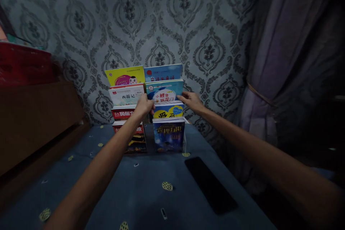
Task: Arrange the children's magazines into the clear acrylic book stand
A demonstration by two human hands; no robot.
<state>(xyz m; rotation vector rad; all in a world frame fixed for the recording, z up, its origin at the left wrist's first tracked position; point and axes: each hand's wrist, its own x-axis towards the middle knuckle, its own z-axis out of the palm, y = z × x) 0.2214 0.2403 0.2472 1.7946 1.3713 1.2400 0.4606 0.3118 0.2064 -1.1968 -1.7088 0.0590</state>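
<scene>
Nearest me, my two forearms reach across the blue patterned tablecloth (151, 187) toward the far edge of the tabletop. My left hand (143, 106) is curled around the left edge of the yellow-and-blue book (169, 110), fingers closed on it. My right hand (192, 101) rests its fingers narrowly on that book's upper right corner, touching it. The book stands in the right column of a tiered book rack (147, 109) at the table's far edge, behind the dark blue book (169, 136) in front and below the light blue fish book (164, 91). A black phone (210, 185) lies flat near the right edge. Patterned wallpaper (161, 18) rises behind; a purple curtain (280, 61) hangs at right.
</scene>
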